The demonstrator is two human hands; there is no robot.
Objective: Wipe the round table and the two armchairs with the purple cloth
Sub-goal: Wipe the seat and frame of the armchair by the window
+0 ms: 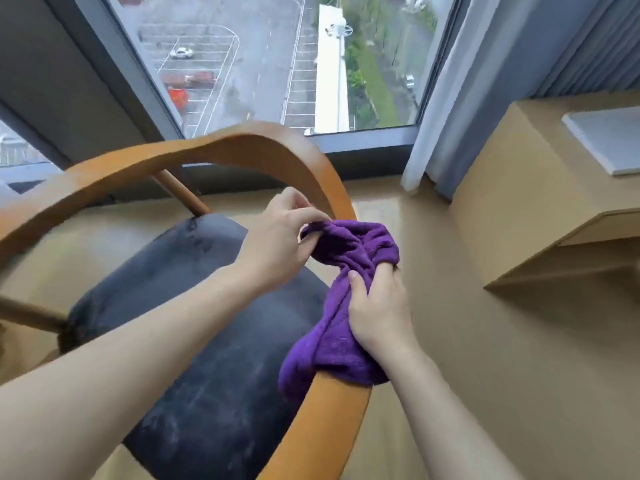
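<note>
purple cloth (349, 258), plain and deep; armchair (194, 150) frame orange-brown, its seat (207, 358) dark navy with pale smudges; curtain (485, 81) grey; desk (502, 202) tan.

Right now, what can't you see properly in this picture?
All in the head view:
- Round table: not in view.
- Second armchair: not in view.
- Armchair legs: hidden under its seat.
- Right hand fingertips: buried in the purple cloth.
- Left hand fingertips: partly hidden by folds.
- Desk: cut off at the right edge.
</note>
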